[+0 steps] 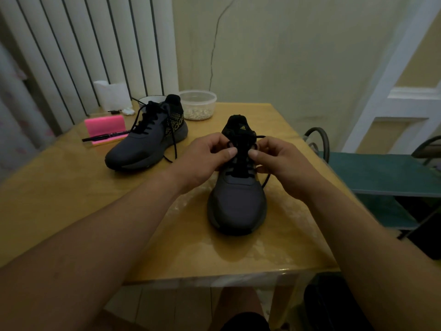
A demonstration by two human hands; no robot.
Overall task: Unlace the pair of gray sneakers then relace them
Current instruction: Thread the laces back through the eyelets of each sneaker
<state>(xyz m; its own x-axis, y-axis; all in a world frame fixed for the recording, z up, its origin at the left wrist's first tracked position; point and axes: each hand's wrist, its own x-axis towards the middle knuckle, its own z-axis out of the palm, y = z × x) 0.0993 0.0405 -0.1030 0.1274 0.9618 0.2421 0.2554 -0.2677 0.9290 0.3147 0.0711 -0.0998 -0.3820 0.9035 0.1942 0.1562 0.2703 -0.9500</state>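
Note:
A gray sneaker (236,201) stands on the wooden table (71,199), toe pointing at me. Its black lace (241,149) crosses the upper eyelets. My left hand (205,158) pinches the lace at the left side of the tongue. My right hand (284,163) pinches the lace on the right side, and a loose end (266,180) hangs down beside the shoe. The second gray sneaker (148,139) sits at the back left, laced, with its lace ends trailing onto the table.
A pink box (105,127) with a black pen (105,137) on it lies at the back left. A clear tub of grains (198,107), a white bowl (148,100) and a paper roll (111,94) stand behind. A green chair (381,173) is at the right.

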